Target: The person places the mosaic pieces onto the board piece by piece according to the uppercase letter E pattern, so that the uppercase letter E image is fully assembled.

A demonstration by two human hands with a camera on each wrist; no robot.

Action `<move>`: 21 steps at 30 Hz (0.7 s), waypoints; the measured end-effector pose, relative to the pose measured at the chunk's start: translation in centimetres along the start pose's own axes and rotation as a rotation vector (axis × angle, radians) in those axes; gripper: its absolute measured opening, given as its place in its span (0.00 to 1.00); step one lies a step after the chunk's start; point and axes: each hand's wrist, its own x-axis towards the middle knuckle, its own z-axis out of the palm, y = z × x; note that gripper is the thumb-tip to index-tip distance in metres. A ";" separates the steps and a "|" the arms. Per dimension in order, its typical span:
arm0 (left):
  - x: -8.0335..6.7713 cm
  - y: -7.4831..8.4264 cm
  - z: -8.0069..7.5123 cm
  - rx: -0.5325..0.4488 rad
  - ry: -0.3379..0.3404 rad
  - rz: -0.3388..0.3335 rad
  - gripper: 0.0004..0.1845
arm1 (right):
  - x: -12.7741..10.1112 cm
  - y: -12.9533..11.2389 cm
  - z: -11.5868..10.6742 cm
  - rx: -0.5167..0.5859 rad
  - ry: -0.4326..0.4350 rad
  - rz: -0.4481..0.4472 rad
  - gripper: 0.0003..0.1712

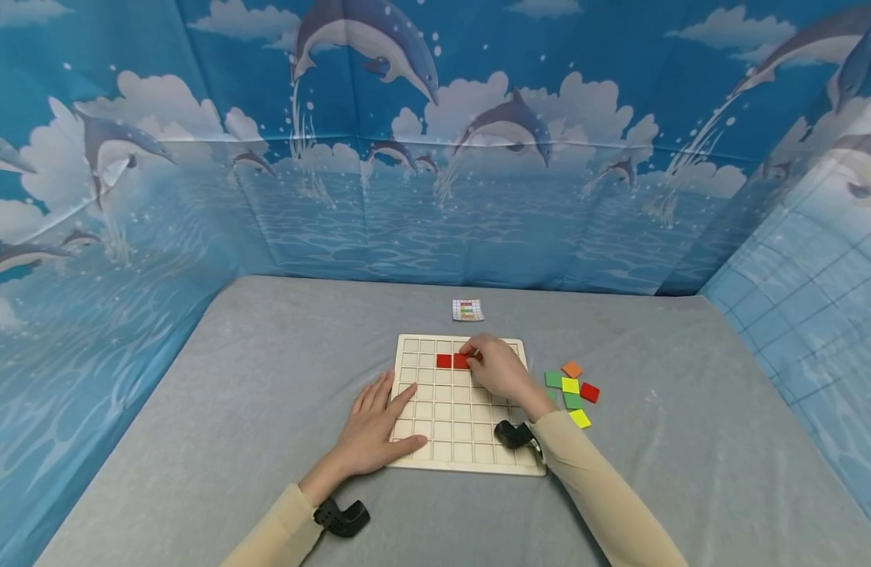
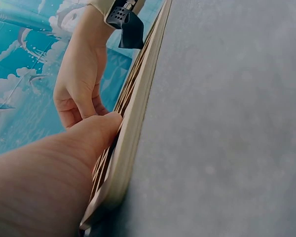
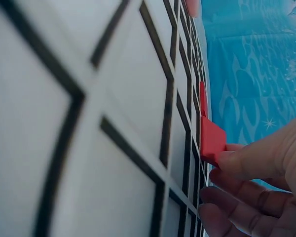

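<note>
A pale wooden board with a grid of square recesses [image 1: 455, 425] lies flat on the grey table cover [image 1: 265, 378]. The right hand [image 1: 502, 370] reaches across the board's far part, its fingertips [image 3: 237, 160] pinching a red square tile [image 3: 212, 138] that stands tilted, 1 edge down in a recess and the other lifted. Just beside it on the left, a 2nd red square tile [image 1: 444, 361] lies flat in the neighbouring recess of the same row.

The left hand [image 1: 373, 429] rests palm down with fingers straight and spread, holding nothing, over the board's left edge; its thumb [image 2: 96, 131] lies on the board near the front corner.

Off the board's right edge lie 6 loose square tiles [image 1: 572, 391] in orange, green, yellow and red, close together. Beyond the far edge lies a small printed card with coloured rows [image 1: 467, 309].
</note>
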 end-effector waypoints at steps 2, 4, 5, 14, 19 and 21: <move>0.0 0.0 0.0 0.001 0.000 -0.001 0.43 | 0.0 0.0 0.1 -0.014 0.003 -0.007 0.08; -0.1 -0.1 0.1 0.002 0.004 -0.002 0.43 | 0.0 0.0 0.1 -0.024 0.005 -0.020 0.09; -0.1 -0.1 0.1 0.003 0.006 -0.003 0.43 | -0.1 0.0 0.1 -0.031 0.004 -0.028 0.09; -0.1 0.0 -0.1 -0.003 -0.010 -0.013 0.44 | -0.4 0.3 -0.1 -0.098 0.017 -0.105 0.09; -0.1 0.1 -0.1 -0.001 -0.006 -0.010 0.44 | -0.9 0.6 -0.4 -0.095 -0.023 -0.130 0.11; -0.1 0.1 -0.1 0.004 0.000 -0.006 0.44 | -1.4 0.7 -0.6 -0.082 -0.041 -0.140 0.12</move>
